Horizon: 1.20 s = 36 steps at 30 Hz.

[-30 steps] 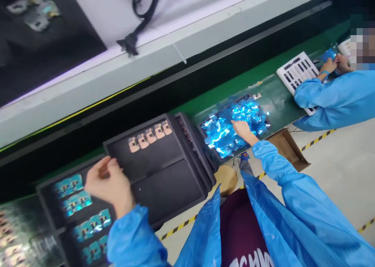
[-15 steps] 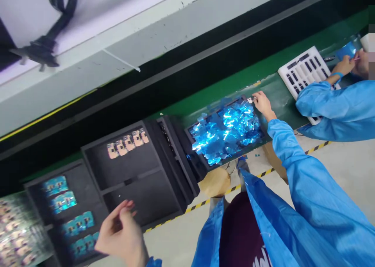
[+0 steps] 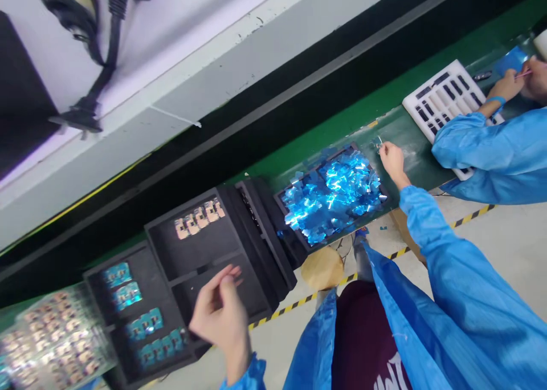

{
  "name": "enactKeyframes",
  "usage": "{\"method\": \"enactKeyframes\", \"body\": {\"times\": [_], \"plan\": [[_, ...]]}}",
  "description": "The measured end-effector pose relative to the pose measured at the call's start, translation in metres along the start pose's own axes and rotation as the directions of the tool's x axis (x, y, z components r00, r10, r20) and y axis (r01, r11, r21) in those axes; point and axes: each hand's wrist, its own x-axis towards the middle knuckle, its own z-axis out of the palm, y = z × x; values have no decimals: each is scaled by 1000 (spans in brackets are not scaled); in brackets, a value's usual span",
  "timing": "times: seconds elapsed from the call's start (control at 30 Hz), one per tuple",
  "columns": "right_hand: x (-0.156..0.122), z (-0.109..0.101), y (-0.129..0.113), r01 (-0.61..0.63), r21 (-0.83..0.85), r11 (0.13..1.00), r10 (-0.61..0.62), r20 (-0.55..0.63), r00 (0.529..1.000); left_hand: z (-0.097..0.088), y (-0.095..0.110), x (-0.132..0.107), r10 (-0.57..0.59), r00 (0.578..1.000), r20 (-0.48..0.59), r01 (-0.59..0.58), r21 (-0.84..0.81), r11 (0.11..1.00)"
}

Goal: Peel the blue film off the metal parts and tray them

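Note:
My left hand (image 3: 222, 310) is above the front compartment of a black divided tray (image 3: 205, 261). Its thumb and fingertips come together in a pinch; whatever is between them, if anything, cannot be made out. At the back edge of the bench my right hand (image 3: 392, 159) pinches a small whitish part (image 3: 378, 143), too small and blurred to identify. Just left of it lies a black tray heaped with shiny blue film pieces (image 3: 333, 193). A row of small beige-and-white parts (image 3: 199, 219) sits in the back compartment of the tray by my left hand.
Farther left, a black tray (image 3: 164, 287) holds blue-backed parts, beside a clear tray of beige parts (image 3: 60, 338). Stacked black trays (image 3: 265, 236) stand mid-bench. On the right, a co-worker's hands (image 3: 508, 85) work beyond a white slotted tray (image 3: 444, 96). A round stool (image 3: 322, 267) is below.
The view has shifted left, so the left trays show farther right. My left hand has moved right over the divided tray. My right hand has shifted slightly right, still pinching the small part.

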Motion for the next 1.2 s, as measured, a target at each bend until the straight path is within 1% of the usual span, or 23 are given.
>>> {"method": "enactKeyframes", "body": {"times": [0.03, 0.07, 0.1, 0.13, 0.17, 0.2, 0.23, 0.27, 0.33, 0.4, 0.43, 0.5, 0.6, 0.67, 0.73, 0.77, 0.83, 0.93, 1.0, 1.03, 1.1, 1.17, 1.2], "plan": [[-23, 1, -12, -28, 36, 999, 28, 4, 1000, 14, 10, -13, -17, 996, 82, 20, -42, 999], [-50, 4, -27, -47, 85, 995, 44, 35, 998, 30, 22, -26, -44, 982, 186, 61, -92, 994], [-81, 8, -45, -93, 207, 974, 70, 116, 991, 46, 33, -39, -76, 938, 339, 131, -145, 981], [-115, 12, -65, -140, 336, 931, 69, 216, 974, 63, 44, -51, -89, 877, 472, 209, -207, 956], [-149, 14, -85, -166, 429, 888, 32, 303, 952, 78, 53, -60, -100, 816, 569, 301, -271, 914], [-181, 15, -105, -182, 478, 859, -9, 370, 929, 91, 60, -66, -108, 780, 617, 382, -331, 863], [-209, 14, -124, -187, 502, 845, -47, 418, 907, 101, 64, -69, -112, 760, 641, 434, -370, 821], [-232, 11, -140, -167, 503, 848, -89, 446, 891, 106, 65, -70, -117, 758, 642, 461, -400, 792], [-260, 5, -166, -40, 454, 890, -181, 434, 883, 106, 62, -68, -120, 780, 614, 465, -442, 767], [-267, 0, -183, 134, 377, 916, -278, 358, 891, 95, 55, -65, -121, 801, 586, 455, -465, 760], [-267, -1, -188, 199, 350, 915, -318, 326, 890, 87, 51, -65, -134, 802, 582, 466, -471, 749], [-264, -1, -197, 241, 350, 905, -356, 317, 879, 74, 45, -64, -187, 793, 580, 520, -484, 704], [-265, 5, -207, 135, 406, 904, -315, 417, 853, 60, 39, -63, -257, 768, 586, 606, -536, 588], [-271, 10, -214, 25, 430, 902, -254, 485, 837, 53, 36, -64, -263, 773, 577, 615, -582, 532], [-276, 13, -220, -57, 459, 887, -213, 514, 831, 47, 32, -66, -264, 789, 555, 602, -614, 511], [-278, 14, -222, -70, 473, 878, -207, 506, 837, 44, 30, -67, -267, 796, 543, 596, -628, 500], [-281, 14, -227, -45, 489, 871, -223, 476, 851, 37, 27, -72, -275, 800, 533, 596, -654, 466], [-283, 12, -232, 31, 473, 881, -281, 469, 837, 25, 23, -79, -275, 797, 537, 603, -680, 418], [-284, 10, -236, 79, 464, 883, -322, 473, 820, 15, 23, -81, -266, 804, 532, 593, -676, 438], [-285, 8, -238, 111, 460, 881, -349, 473, 809, 10, 22, -81, -253, 814, 523, 576, -665, 476], [-287, 3, -244, 202, 452, 869, -426, 477, 769, -3, 22, -78, -198, 845, 497, 505, -619, 601], [-290, -3, -250, 303, 440, 845, -508, 489, 708, -15, 21, -74, -123, 872, 475, 403, -549, 732], [-292, -5, -254, 344, 435, 832, -540, 494, 682, -20, 21, -72, -96, 877, 470, 362, -518, 775]]}}
